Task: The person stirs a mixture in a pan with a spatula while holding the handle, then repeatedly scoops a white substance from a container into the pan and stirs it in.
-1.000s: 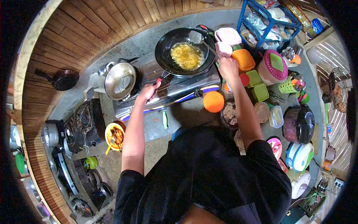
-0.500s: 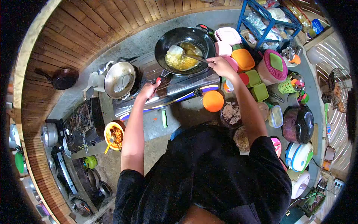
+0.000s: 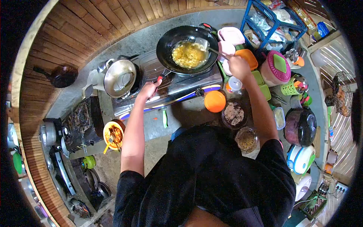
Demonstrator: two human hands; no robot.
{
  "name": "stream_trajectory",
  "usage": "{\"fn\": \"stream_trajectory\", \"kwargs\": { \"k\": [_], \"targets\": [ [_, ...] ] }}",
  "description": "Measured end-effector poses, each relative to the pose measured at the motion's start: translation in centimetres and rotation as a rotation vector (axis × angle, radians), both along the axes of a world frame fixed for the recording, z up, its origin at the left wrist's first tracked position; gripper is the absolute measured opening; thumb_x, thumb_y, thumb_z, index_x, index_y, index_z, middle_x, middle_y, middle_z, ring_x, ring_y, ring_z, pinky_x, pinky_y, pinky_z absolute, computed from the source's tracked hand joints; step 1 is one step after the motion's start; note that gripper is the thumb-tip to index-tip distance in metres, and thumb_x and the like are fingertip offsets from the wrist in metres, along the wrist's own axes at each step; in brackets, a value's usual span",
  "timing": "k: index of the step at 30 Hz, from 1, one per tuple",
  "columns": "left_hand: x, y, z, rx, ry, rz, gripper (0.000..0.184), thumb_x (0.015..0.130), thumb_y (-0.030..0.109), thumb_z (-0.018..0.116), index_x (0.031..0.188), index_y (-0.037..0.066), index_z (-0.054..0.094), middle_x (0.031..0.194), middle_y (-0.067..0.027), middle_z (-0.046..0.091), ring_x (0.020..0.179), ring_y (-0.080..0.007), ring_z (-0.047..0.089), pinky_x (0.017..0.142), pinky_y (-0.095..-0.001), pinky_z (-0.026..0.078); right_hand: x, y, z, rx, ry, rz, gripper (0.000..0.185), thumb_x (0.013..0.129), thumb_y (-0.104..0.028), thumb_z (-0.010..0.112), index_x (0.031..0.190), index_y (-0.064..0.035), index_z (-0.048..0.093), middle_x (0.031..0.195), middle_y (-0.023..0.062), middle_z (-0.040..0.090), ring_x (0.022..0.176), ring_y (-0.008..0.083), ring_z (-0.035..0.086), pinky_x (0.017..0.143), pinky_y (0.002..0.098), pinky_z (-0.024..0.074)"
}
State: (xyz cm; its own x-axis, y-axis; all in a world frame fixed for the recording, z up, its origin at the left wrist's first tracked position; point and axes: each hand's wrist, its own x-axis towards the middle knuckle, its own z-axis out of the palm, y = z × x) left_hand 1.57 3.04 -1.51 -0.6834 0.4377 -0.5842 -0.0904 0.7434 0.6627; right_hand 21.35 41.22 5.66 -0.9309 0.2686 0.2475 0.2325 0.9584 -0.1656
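Note:
A black wok [image 3: 166,47] sits on the right side of the gas stove [image 3: 147,62], with yellow, egg-like food [image 3: 187,56] in oil at its bottom. My left hand [image 3: 150,90] is closed around the wok's handle [image 3: 160,78], which has a red part. In my right hand [image 3: 239,68] is the handle of a metal spatula [image 3: 202,43]; its broad blade is at the wok's right inner wall, beside the food. Some of the handle is hidden by my fingers.
A steel pan [image 3: 120,81] stands on the stove's left. Near my right arm are an orange lid [image 3: 215,101], a bowl of pinkish-brown powder [image 3: 234,114] and plastic containers [image 3: 247,58]. A green-handled knife [image 3: 165,118] lies before the stove. An orange bowl [image 3: 109,128] is beside my left forearm.
My right hand has moved right and slightly down, drawing the spatula from the food to the wok's right wall. The left hand keeps its hold on the handle.

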Motion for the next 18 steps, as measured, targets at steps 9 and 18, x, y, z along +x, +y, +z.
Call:
{"fn": "stream_trajectory", "kwargs": {
  "k": [9,18],
  "targets": [
    [0.3,0.1,0.5,-0.003,0.003,0.022,0.064,0.087,0.064,0.057,0.06,0.007,0.048,0.049,-0.0039,0.047,0.039,-0.0165,0.045,0.039,-0.0343,0.033,-0.4,-0.6,-1.6,-0.689,-0.25,0.23,0.028,0.089,-0.012,0.061,0.112,0.0033,0.066,0.092,0.02,0.07,0.086,0.027,0.068,0.076,0.0381,0.0508],
    [0.0,0.0,0.0,-0.018,0.002,0.023,0.063,0.086,0.066,0.057,0.062,0.008,0.049,0.051,-0.0039,0.048,0.041,-0.0164,0.046,0.041,-0.0343,0.035,-2.1,-0.4,-1.6,-0.284,0.096,0.106,0.028,0.09,-0.012,0.056,0.114,-0.0027,0.067,0.091,0.0243,0.069,0.081,0.0364,0.069,0.074,0.047,0.0523]
  ]
}}
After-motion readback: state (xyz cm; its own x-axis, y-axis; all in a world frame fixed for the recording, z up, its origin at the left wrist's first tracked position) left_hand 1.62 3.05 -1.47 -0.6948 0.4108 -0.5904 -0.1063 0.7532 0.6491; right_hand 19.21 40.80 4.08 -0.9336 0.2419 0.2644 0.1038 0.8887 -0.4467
